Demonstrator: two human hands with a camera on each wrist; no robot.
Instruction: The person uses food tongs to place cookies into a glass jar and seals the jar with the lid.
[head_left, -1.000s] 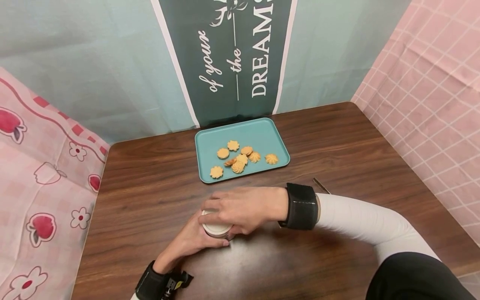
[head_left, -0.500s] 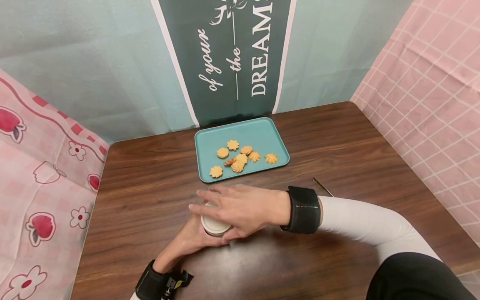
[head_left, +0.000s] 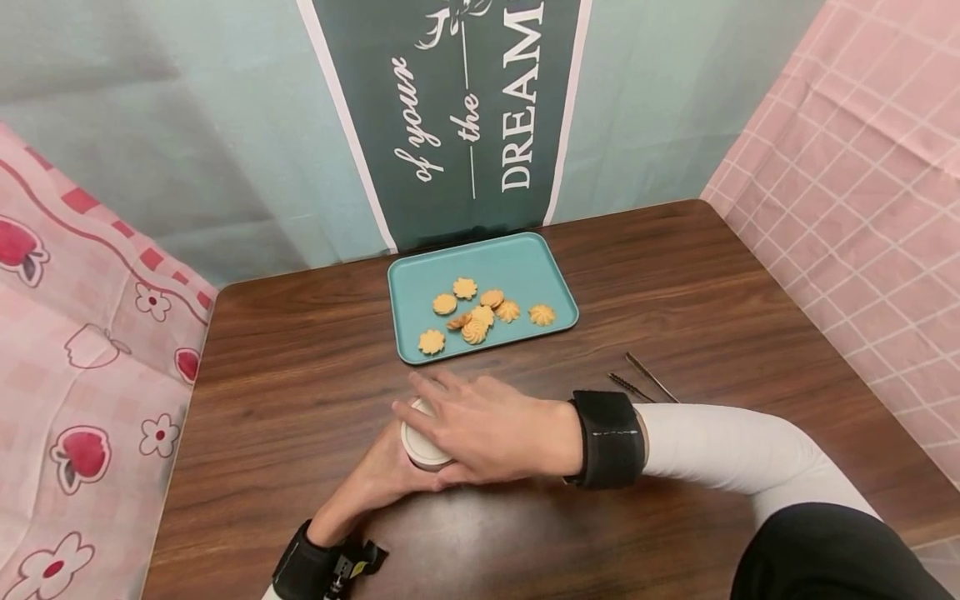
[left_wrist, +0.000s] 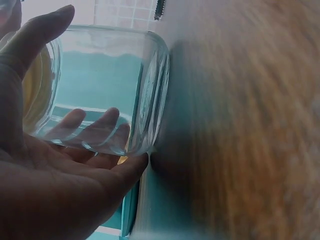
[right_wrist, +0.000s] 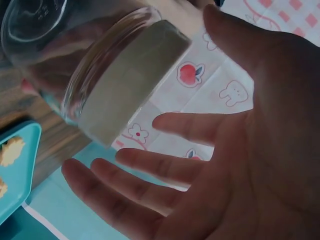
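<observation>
the right hand (right_wrist: pixel 235 165) fills the lower right of the view, palm open and fingers (right_wrist: pixel 150 165) spread straight. just above the fingers sits a clear glass jar (right_wrist: pixel 75 55) with a pale lid (right_wrist: pixel 132 80); the lid faces the palm, with a gap showing between them. below and left of the jar, a teal tray (right_wrist: pixel 17 165) carries a cookie (right_wrist: pixel 11 150). beyond the jar hangs a pink patterned cloth (right_wrist: pixel 220 85).

Head view downward; both wrist views close on jar (head_left: pixel 422 442).
</observation>
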